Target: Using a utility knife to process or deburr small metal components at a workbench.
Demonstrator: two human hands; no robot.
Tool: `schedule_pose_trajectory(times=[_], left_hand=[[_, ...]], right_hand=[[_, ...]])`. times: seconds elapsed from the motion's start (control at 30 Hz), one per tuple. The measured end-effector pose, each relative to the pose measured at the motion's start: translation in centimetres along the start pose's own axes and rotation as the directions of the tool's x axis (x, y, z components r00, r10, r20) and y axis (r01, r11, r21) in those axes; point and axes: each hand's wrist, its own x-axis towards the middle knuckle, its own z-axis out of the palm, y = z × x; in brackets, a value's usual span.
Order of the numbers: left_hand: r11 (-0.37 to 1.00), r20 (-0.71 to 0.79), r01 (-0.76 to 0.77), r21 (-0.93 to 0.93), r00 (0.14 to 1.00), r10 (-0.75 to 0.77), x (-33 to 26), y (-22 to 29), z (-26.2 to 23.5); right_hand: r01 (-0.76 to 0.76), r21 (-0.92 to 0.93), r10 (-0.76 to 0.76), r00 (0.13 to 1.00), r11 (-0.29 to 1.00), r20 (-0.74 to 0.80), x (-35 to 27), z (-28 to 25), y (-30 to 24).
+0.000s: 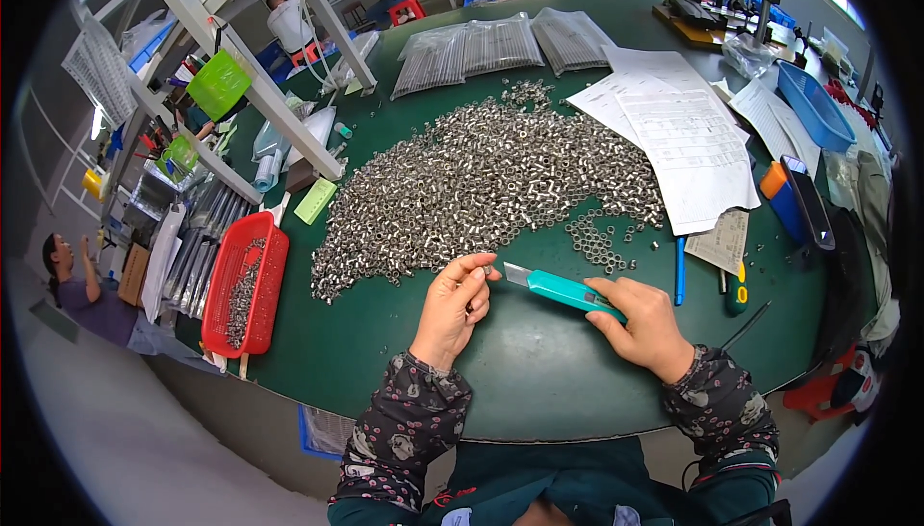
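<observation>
My right hand (643, 326) is wrapped round a teal snap-off utility knife (558, 288), thumb and forefinger on its handle. The bare blade (517, 274) points left, towards my left hand (454, 303). Between that hand's thumb and forefinger is a small metal ring (488, 271), partly hidden by the fingertips and close to the blade tip. Whether blade and ring touch, I cannot tell. Beyond both hands spreads a large heap of short silvery metal rings (481, 189). A thinner scatter of rings (595, 242) lies flat at its near right edge.
A red plastic basket (270, 281) holding metal pieces stands left on the green table (539, 372). Bagged metal tubes (500, 48) lie at the back. Printed sheets (688, 155), a blue pen (680, 271), a yellow-green handled tool (737, 293) and a phone (808, 201) are to the right.
</observation>
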Motion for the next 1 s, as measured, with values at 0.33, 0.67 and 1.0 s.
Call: schedule_pose_trajectory(times=[0.33, 0.67, 1.0], left_hand=[[1.0, 0.034, -0.021, -0.002, 0.999, 0.022, 0.09, -0.38, -0.18], [0.998, 0.059, -0.037, 0.06, 0.998, 0.033, -0.08, -0.35, -0.14], [0.999, 0.095, -0.009, 0.031, 0.995, 0.006, -0.08, -0.58, -0.28]], right_hand=[[-0.05, 0.084, 0.046, 0.997, 0.995, 0.057, -0.03, 0.06, -0.01], [-0.083, 0.184, 0.061, 0.991, 0.979, 0.121, -0.16, 0.34, 0.39], [-0.158, 0.216, 0.113, 0.972, 0.964, 0.207, -0.14, 0.37, 0.56]])
